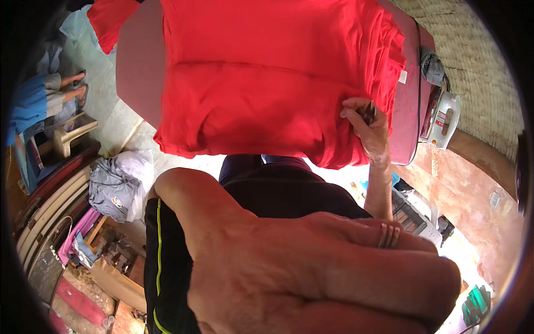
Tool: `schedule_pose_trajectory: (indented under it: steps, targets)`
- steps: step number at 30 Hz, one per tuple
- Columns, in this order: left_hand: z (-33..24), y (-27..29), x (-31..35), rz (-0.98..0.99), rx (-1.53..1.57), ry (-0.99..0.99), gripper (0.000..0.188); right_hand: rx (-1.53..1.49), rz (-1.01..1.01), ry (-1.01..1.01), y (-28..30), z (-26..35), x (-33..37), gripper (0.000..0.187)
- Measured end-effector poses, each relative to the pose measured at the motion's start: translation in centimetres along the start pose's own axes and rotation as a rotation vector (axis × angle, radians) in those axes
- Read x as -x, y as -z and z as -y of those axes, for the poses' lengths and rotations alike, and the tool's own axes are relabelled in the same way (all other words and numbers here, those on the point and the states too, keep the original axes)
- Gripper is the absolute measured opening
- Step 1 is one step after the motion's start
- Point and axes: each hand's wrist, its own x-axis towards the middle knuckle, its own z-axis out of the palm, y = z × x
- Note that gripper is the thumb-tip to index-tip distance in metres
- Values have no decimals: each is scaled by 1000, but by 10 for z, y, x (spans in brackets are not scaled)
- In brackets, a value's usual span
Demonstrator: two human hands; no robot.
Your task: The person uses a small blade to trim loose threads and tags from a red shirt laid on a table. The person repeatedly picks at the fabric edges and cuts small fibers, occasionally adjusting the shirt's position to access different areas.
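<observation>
One pile of red cloth [261, 106] lies at 12 o'clock on one pinkish table [139, 83], its near edge hanging over the side towards the person. Several layers show along its 1 o'clock edge, too closely stacked to count. Of the two hands, the right grip [371, 133] is at 2 o'clock, at the pile's near right corner. It is closed narrowly round one small dark object [367, 113], whose kind I cannot tell, and its fingertips touch the red cloth. The left grip [311, 273] is at 5 o'clock, raised close to the camera with its back showing. Its fingertips are hidden, so I cannot tell whether it is wide, narrow or holding anything. Three pale bands [388, 236] circle one of its fingers.

One white tag [403, 77] sticks out at the pile's edge at 2 o'clock; any writing is too small to read. Between 2 and 3 o'clock stands one whitish iron [444, 119] with a reddish label on its side, and just above it one grey cloth [432, 67]. Another red piece [111, 22] hangs between 10 and 11 o'clock. Towards 9 o'clock lies one grey garment [111, 186] bearing a small coloured emblem, beside whitish plastic [139, 172]. At 10 o'clock, two lower legs [71, 88] of another person show.
</observation>
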Motion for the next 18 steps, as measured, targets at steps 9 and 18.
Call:
schedule_pose_trajectory:
  steps: [9, 18]
  targets:
    - [23, -16, 2, -77, 74, -139, 39, -12, 65, 8, 2, -6, -5, 18]
    - [29, -19, 2, -135, 53, -202, 30, 18, 84, -22, 5, -13, -9, 18]
